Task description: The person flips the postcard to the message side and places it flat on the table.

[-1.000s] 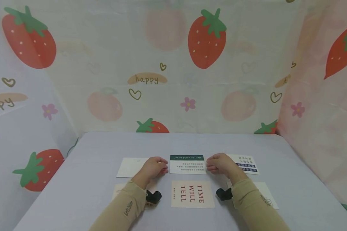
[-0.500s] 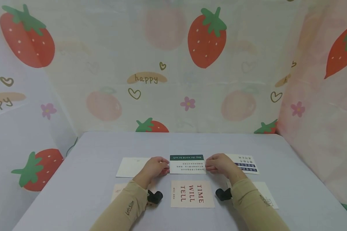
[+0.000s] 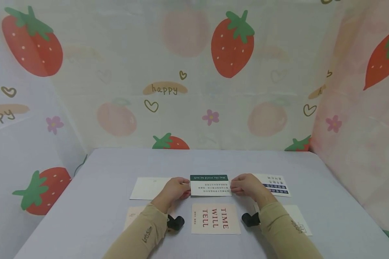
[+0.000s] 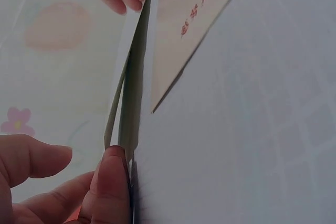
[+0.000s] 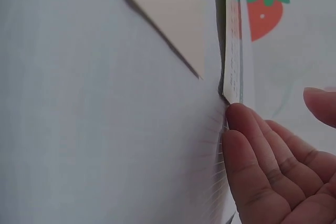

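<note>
A pale pink card (image 3: 215, 218) lies lower centre; above, the left hand (image 3: 176, 189) and right hand (image 3: 246, 186), fingers extended, touch opposite ends of the green-banded card (image 3: 210, 186).

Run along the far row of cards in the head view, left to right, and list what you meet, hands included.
White card → left hand → green-banded card → right hand → blue-banded card.

Before the "May the world be soft" card (image 3: 210, 188), the "TIME WILL TELL" card (image 3: 215, 218) lies on the counter (image 3: 233, 162) between two cards (image 3: 132, 216) (image 3: 299, 216).
</note>
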`<state>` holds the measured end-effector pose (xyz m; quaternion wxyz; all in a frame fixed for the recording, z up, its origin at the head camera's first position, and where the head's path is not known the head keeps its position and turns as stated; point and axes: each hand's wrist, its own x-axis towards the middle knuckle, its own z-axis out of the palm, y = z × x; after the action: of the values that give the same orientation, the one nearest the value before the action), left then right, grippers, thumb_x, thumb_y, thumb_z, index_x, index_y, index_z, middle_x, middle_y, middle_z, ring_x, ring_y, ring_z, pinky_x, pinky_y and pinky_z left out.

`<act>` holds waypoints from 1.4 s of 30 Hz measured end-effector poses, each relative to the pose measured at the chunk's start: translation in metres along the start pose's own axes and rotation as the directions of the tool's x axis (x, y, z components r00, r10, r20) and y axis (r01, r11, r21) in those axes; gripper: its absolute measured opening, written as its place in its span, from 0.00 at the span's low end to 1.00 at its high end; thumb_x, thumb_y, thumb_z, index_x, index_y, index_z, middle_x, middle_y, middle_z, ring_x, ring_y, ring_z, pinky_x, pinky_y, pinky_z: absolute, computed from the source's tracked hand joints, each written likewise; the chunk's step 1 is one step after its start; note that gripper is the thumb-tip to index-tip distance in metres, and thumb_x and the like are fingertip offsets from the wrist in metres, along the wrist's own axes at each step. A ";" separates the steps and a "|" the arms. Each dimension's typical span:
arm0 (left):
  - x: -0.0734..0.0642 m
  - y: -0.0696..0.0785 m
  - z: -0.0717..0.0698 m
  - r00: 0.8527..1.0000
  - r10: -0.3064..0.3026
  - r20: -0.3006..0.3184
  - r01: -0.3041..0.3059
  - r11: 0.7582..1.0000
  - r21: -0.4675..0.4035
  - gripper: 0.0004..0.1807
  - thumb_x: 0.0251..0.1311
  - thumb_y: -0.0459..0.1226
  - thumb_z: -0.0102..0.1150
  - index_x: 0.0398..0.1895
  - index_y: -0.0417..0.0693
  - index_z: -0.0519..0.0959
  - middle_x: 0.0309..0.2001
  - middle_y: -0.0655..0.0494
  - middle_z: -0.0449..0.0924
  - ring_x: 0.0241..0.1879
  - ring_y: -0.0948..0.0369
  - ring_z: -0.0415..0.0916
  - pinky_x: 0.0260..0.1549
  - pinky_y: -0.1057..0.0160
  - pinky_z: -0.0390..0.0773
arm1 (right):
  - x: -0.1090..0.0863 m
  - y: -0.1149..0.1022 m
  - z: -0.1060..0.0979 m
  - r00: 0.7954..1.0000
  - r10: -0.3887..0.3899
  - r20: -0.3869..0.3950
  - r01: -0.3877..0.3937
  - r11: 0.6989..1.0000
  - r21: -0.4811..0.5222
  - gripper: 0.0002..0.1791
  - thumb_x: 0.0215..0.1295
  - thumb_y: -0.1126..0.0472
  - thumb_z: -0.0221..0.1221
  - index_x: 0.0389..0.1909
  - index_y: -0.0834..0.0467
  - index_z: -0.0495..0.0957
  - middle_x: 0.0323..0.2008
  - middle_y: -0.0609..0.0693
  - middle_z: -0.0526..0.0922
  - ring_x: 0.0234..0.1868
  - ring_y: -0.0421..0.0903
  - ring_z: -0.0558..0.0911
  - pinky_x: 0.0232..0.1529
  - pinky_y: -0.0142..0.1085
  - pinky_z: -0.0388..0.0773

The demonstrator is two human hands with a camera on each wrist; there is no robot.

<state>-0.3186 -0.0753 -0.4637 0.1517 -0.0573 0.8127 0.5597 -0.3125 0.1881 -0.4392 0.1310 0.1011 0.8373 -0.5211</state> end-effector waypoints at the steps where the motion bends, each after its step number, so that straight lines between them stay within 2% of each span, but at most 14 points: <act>1: 0.000 0.000 0.001 1.000 -0.004 -0.005 0.004 1.000 0.003 0.16 0.58 0.35 0.53 0.51 0.42 0.75 0.33 0.51 0.79 0.28 0.61 0.77 0.29 0.67 0.78 | 0.000 0.000 0.000 1.000 0.000 0.000 0.000 1.000 0.001 0.13 0.61 0.62 0.56 0.44 0.65 0.76 0.34 0.52 0.83 0.34 0.44 0.83 0.38 0.36 0.79; 12: -0.005 0.003 0.002 1.000 -0.006 -0.004 0.006 1.000 0.025 0.21 0.53 0.34 0.58 0.53 0.45 0.74 0.35 0.52 0.78 0.31 0.59 0.75 0.32 0.64 0.75 | -0.001 0.001 0.000 1.000 -0.014 0.007 0.014 1.000 -0.006 0.15 0.61 0.62 0.57 0.46 0.65 0.76 0.35 0.53 0.83 0.35 0.44 0.82 0.38 0.35 0.79; 20: -0.002 0.003 0.006 0.998 0.053 -0.030 -0.052 0.998 0.033 0.27 0.50 0.29 0.60 0.57 0.45 0.70 0.32 0.51 0.76 0.29 0.60 0.75 0.31 0.66 0.77 | -0.001 0.000 0.001 1.000 -0.011 0.009 0.011 1.000 -0.011 0.14 0.61 0.61 0.56 0.46 0.64 0.76 0.36 0.52 0.83 0.35 0.44 0.82 0.38 0.35 0.79; 25: -0.002 0.004 0.008 0.998 0.044 -0.046 -0.043 0.999 0.025 0.28 0.50 0.28 0.60 0.58 0.47 0.69 0.32 0.50 0.74 0.28 0.59 0.75 0.30 0.65 0.76 | 0.000 0.000 0.002 1.000 -0.003 -0.002 0.003 1.000 -0.030 0.14 0.61 0.61 0.57 0.46 0.63 0.76 0.36 0.52 0.82 0.35 0.44 0.82 0.38 0.35 0.78; 32: -0.002 0.005 0.010 0.998 -0.017 -0.062 0.019 0.999 0.037 0.29 0.51 0.31 0.61 0.59 0.53 0.69 0.33 0.50 0.74 0.30 0.58 0.74 0.34 0.61 0.71 | 0.001 0.002 0.003 1.000 -0.008 -0.007 0.008 0.999 -0.035 0.14 0.59 0.61 0.58 0.46 0.62 0.77 0.37 0.52 0.82 0.35 0.44 0.81 0.38 0.34 0.78; 42: -0.004 0.001 0.009 0.999 0.021 -0.044 -0.019 0.999 0.033 0.31 0.50 0.29 0.60 0.60 0.50 0.67 0.33 0.52 0.76 0.28 0.61 0.77 0.33 0.63 0.73 | 0.003 0.003 0.003 0.999 -0.032 -0.008 0.031 0.999 -0.034 0.14 0.59 0.63 0.58 0.45 0.63 0.77 0.35 0.52 0.82 0.33 0.44 0.81 0.36 0.34 0.78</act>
<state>-0.3131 -0.0667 -0.4647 0.1289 -0.0592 0.8253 0.5466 -0.3137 0.1873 -0.4437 0.1210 0.0878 0.8480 -0.5085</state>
